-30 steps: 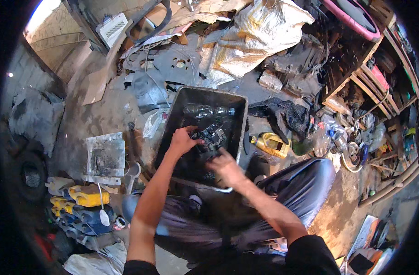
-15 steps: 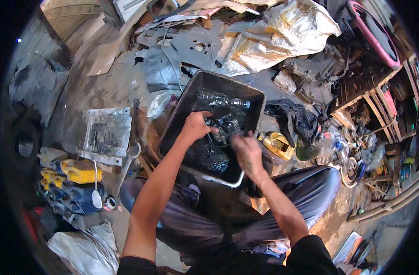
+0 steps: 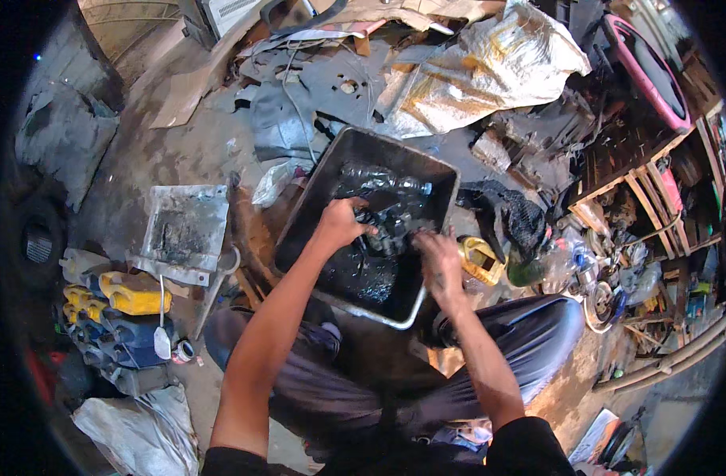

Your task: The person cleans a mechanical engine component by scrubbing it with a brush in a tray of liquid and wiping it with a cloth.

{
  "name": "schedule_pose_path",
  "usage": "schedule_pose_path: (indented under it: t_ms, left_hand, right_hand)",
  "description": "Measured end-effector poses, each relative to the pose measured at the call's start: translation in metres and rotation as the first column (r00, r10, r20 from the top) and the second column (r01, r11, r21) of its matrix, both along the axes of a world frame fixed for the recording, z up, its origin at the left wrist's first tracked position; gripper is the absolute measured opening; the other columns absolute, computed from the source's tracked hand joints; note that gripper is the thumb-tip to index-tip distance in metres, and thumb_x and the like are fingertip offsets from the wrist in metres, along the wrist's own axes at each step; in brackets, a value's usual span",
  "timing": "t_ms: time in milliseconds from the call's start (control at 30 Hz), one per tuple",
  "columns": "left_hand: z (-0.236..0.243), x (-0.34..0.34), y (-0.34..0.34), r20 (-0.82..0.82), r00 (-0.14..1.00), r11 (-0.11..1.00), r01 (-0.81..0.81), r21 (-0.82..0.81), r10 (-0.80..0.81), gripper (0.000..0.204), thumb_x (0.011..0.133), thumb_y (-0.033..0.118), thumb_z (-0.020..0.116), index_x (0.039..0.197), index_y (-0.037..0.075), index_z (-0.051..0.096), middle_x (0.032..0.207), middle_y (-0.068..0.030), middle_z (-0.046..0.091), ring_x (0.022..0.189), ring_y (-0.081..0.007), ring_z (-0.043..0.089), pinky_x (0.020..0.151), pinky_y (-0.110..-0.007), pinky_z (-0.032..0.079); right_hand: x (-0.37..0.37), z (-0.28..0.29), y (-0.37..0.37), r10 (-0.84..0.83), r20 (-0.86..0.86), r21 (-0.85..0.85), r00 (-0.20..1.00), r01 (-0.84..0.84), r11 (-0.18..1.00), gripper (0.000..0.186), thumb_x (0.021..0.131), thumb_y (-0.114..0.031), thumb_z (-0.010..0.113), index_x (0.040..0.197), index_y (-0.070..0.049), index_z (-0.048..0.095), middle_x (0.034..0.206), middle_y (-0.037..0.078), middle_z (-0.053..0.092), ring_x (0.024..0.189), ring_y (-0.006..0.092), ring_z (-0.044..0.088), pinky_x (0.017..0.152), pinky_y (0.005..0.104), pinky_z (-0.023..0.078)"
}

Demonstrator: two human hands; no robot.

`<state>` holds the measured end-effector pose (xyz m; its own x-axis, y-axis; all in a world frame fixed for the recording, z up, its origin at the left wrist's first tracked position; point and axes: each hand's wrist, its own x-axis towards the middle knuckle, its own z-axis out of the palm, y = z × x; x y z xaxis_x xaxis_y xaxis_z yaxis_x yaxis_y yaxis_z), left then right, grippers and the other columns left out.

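Over the black tub (image 3: pixel 309 218), the left hand (image 3: pixel 341 224) pinches a dark mechanical part (image 3: pixel 393 228), presumably so the tub catches any drips; the right hand (image 3: pixel 441 258), by the tub's right side, blurs too much for me to tell its grip.

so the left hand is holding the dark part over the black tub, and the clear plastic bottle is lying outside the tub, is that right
Not quite: the clear plastic bottle lies inside the black tub, toward its far end, as the head view shows. The left hand is indeed holding the dark part.
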<state>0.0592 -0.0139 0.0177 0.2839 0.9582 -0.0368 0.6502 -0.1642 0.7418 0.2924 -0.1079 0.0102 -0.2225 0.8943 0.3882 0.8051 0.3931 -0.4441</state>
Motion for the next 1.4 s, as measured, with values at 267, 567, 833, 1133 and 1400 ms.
schedule_pose_path:
  t_ms: [267,567,833,1133,1400]
  left_hand:
    - [0.001,0.003,0.002,-0.049,0.998,0.999,-0.036,-0.029,0.035,0.063,0.053,0.027,0.089,0.108,0.003,0.068,0.109,-0.0157,0.068,0.106,-0.0306,0.063,0.091,-0.037,0.048]
    - [-0.001,0.001,-0.001,-0.022,0.999,1.000,-0.024,-0.003,0.024,0.061,0.056,0.025,0.089,0.107,0.000,0.067,0.107,-0.0181,0.068,0.101,-0.0304,0.065,0.089,-0.036,0.050]
    - [0.003,0.004,-0.001,-0.022,0.999,0.999,-0.031,-0.021,0.030,0.059,0.055,0.022,0.089,0.105,0.000,0.067,0.101,-0.0161,0.069,0.094,-0.0281,0.067,0.084,-0.035,0.050]
    - [0.002,0.009,0.002,0.004,1.000,1.000,-0.020,-0.020,0.020,0.061,0.054,0.023,0.089,0.107,0.000,0.067,0.104,-0.0167,0.069,0.097,-0.0288,0.066,0.087,-0.037,0.050]
    - [-0.011,0.000,0.003,0.035,0.999,1.000,0.030,-0.009,-0.029,0.054,0.061,0.018,0.086,0.109,0.003,0.067,0.107,-0.0137,0.068,0.097,-0.0278,0.065,0.087,-0.036,0.049]
  right_hand:
    - [-0.020,-0.001,-0.017,0.010,-0.047,0.059,0.999,-0.007,0.998,0.041,0.066,0.010,0.056,0.103,-0.005,0.064,0.090,0.014,0.062,0.092,0.0321,0.060,0.105,0.0520,0.036]
    - [-0.015,-0.007,-0.012,0.121,-0.009,-0.021,0.993,-0.121,0.992,0.037,0.071,0.001,0.057,0.107,-0.004,0.063,0.099,0.014,0.059,0.100,0.0324,0.057,0.111,0.0535,0.029]
    - [-0.020,0.002,-0.017,0.236,0.051,-0.066,0.970,-0.233,0.970,0.027,0.070,0.001,0.058,0.096,-0.006,0.065,0.093,0.012,0.061,0.094,0.0327,0.059,0.109,0.0527,0.031]
    - [0.006,-0.024,-0.003,0.141,0.030,-0.010,0.990,-0.141,0.990,0.041,0.064,0.001,0.062,0.105,-0.005,0.064,0.105,0.014,0.062,0.101,0.0330,0.058,0.102,0.0468,0.039]
    - [-0.033,-0.006,-0.028,0.208,-0.031,-0.087,0.978,-0.210,0.974,0.039,0.072,-0.001,0.058,0.111,-0.003,0.063,0.101,0.016,0.061,0.099,0.0368,0.058,0.108,0.0476,0.037]
